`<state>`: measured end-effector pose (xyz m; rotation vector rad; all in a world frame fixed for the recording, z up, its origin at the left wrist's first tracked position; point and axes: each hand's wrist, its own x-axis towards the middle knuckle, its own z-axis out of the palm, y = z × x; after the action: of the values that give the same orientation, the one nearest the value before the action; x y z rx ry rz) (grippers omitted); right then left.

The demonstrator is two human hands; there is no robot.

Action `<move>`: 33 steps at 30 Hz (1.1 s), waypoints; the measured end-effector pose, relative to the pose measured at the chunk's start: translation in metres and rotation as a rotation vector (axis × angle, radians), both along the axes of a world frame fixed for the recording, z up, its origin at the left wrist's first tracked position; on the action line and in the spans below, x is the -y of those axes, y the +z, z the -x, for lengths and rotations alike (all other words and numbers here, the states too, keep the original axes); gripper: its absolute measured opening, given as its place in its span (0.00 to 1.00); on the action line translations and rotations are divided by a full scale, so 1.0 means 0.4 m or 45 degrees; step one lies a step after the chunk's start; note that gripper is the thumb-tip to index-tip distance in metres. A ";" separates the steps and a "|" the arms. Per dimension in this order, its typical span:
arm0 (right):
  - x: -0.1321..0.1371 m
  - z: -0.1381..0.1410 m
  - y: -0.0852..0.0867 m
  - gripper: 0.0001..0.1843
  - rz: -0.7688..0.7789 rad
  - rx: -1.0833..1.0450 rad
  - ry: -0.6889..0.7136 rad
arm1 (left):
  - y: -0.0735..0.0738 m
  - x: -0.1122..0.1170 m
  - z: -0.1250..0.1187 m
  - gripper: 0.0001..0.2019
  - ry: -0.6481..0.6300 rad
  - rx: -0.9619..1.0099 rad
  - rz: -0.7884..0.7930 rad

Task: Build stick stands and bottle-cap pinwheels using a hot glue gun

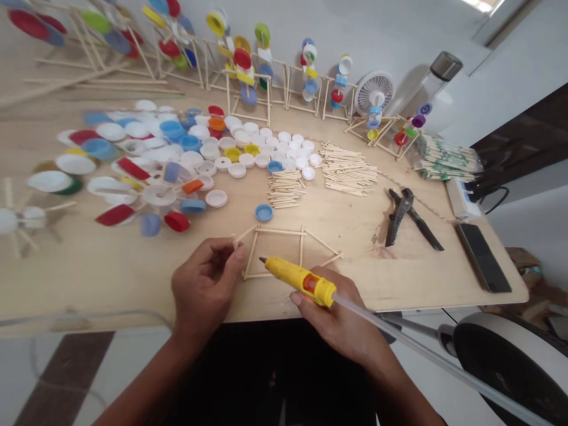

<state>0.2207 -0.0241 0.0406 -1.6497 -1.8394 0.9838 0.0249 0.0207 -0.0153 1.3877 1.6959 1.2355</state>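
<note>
My right hand [339,313] is wrapped around a yellow hot glue gun [293,275], whose dark nozzle points left and a clear glue stick [377,322] trails from its back end. Just beyond the gun lies a frame of thin wooden sticks [279,231], a four-sided middle with a pointed part at the right. My left hand [208,278] pinches a wooden stick [244,235] at the frame's left corner. The nozzle is near the frame's left side, though whether it touches is unclear. My hand hides part of the left corner.
Plastic bottle caps [242,139] spread behind, near two piles of cut sticks [348,168]. Black cutters [403,216] and a phone [483,257] lie right. Finished cap wheels on stick stands [248,89] line the wall, with a small fan [374,94] and a bottle [432,83].
</note>
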 end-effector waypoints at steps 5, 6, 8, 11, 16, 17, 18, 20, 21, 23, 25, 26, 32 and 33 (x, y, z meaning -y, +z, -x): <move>0.005 0.003 0.000 0.15 -0.016 0.016 0.080 | 0.015 0.000 -0.003 0.09 -0.003 -0.033 0.016; 0.006 0.004 -0.001 0.15 -0.016 0.019 0.095 | 0.017 0.000 -0.004 0.09 -0.008 -0.035 0.014; 0.008 0.006 -0.003 0.14 -0.014 0.029 0.112 | 0.019 -0.001 -0.004 0.09 -0.025 -0.033 0.011; 0.009 0.009 -0.006 0.14 -0.010 0.049 0.126 | 0.018 -0.001 -0.005 0.09 -0.035 -0.020 0.013; 0.014 0.012 -0.005 0.15 -0.011 0.072 0.144 | 0.018 -0.001 -0.005 0.08 -0.015 -0.010 0.001; 0.014 0.012 -0.004 0.14 -0.016 0.069 0.147 | 0.018 -0.001 -0.004 0.08 -0.017 -0.014 0.002; 0.014 0.012 -0.003 0.14 -0.021 0.064 0.144 | 0.017 0.000 -0.003 0.08 -0.021 -0.016 0.003; 0.011 0.009 0.000 0.14 -0.024 0.057 0.109 | 0.016 0.000 -0.001 0.09 -0.030 -0.014 0.008; 0.008 0.007 0.003 0.14 -0.021 0.058 0.080 | 0.016 0.000 0.001 0.09 -0.036 -0.014 0.011; -0.001 0.003 0.008 0.15 -0.024 0.072 0.025 | 0.014 -0.001 0.002 0.09 -0.040 -0.015 0.017; -0.015 -0.001 0.013 0.16 -0.040 0.094 -0.011 | 0.012 -0.002 0.001 0.09 -0.028 -0.026 0.015; -0.023 -0.002 0.014 0.16 -0.044 0.102 -0.018 | 0.011 -0.002 0.001 0.09 -0.020 -0.024 0.007; -0.082 0.008 0.014 0.13 -0.022 0.162 -0.004 | 0.007 -0.003 -0.004 0.07 -0.020 0.038 -0.047; -0.091 0.012 0.013 0.11 -0.020 0.179 0.004 | 0.007 -0.003 -0.004 0.07 -0.026 0.037 -0.044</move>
<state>0.2159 0.0124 0.0456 -1.7465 -1.9350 0.8725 0.0266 0.0219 -0.0125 1.3967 1.6440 1.2730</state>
